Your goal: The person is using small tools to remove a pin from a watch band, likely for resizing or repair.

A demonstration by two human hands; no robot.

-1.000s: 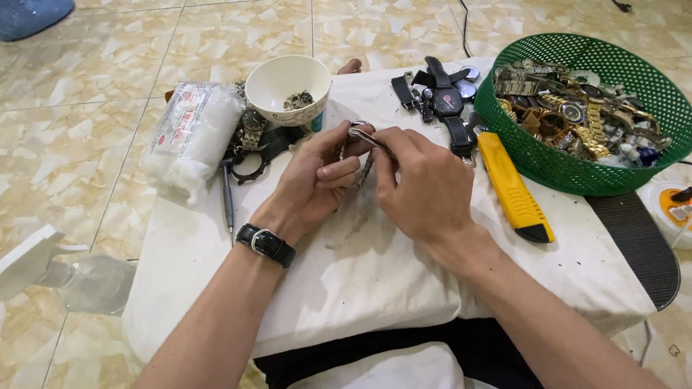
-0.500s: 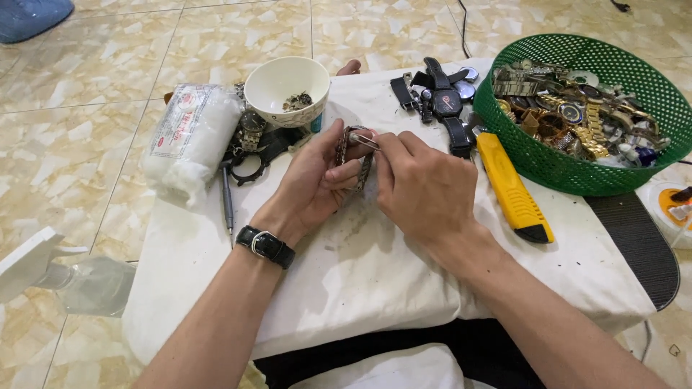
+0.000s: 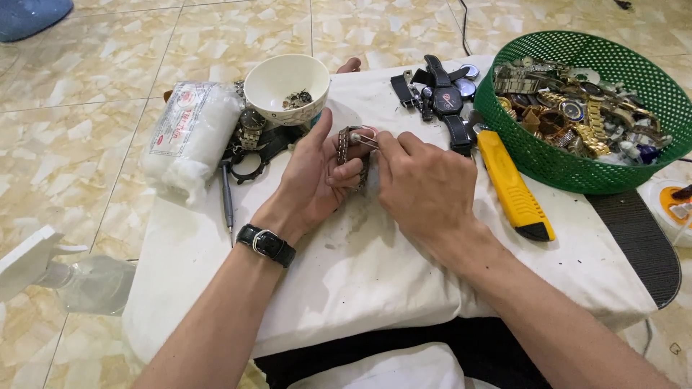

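While both hands meet over the middle of the white cloth [image 3: 375, 266], I see the left hand [image 3: 317, 176] curled around a metal watch bracelet [image 3: 347, 148], thumb up along its far side and fingers folded under it, so the grip is closed on the band. My right hand [image 3: 425, 184] sits just right of it, fingers pinched tight on a thin silver tool [image 3: 366, 138] whose tip touches the top of the bracelet. A black wristwatch [image 3: 267, 243] is strapped on the left wrist.

Far of the left hand stands a white bowl [image 3: 285, 86] with small dark parts in its bottom. Left of the bowl lies a wrapped roll of cotton wool [image 3: 189, 137], with dark watch pieces [image 3: 252, 140] between roll and bowl and a slim pen-like tool [image 3: 228, 198] on the cloth near them. Just right of my right hand lies a yellow utility knife [image 3: 512, 184]. Beyond it, black watches and straps [image 3: 440, 90] lie at the far edge of the cloth, and a green mesh basket [image 3: 548, 155] full of metal watches sits at far right.
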